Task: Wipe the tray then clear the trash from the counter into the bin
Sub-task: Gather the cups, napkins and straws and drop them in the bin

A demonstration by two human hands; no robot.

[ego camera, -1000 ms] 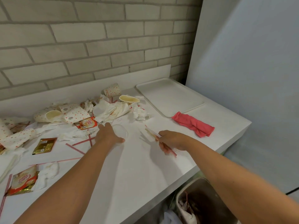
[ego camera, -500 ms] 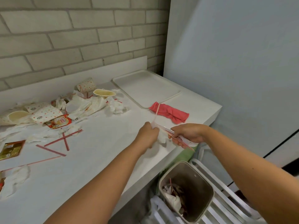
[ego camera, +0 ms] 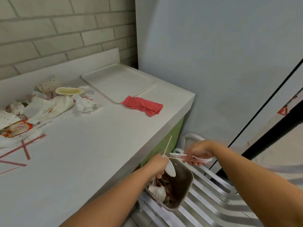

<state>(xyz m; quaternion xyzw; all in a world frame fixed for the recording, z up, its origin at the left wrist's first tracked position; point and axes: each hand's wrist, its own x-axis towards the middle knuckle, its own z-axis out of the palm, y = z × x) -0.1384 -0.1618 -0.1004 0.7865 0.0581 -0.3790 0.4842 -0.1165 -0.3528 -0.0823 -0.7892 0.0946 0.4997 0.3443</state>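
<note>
Both hands hover over the open bin [ego camera: 186,190], which stands on a slatted rack below the counter's front edge. My left hand [ego camera: 158,164] grips a clear plastic lid [ego camera: 170,167] and a wooden stirrer [ego camera: 168,145]. My right hand [ego camera: 199,151] holds a bundle of plastic cutlery and red-striped straws [ego camera: 193,158]. The bin holds crumpled paper and wrappers. The white tray [ego camera: 118,81] lies at the counter's back right, with the red cloth [ego camera: 143,107] beside its front corner.
Crumpled napkins, paper cups [ego camera: 69,90] and sachets [ego camera: 15,128] are piled at the counter's back left. Red-striped straws [ego camera: 24,146] lie crossed at the left. A white slatted rack [ego camera: 213,199] sits under the bin. A grey wall panel stands on the right.
Both hands left the counter and moved right and down with their trash, from beside the red cloth to above the bin. The view swung right and downward.
</note>
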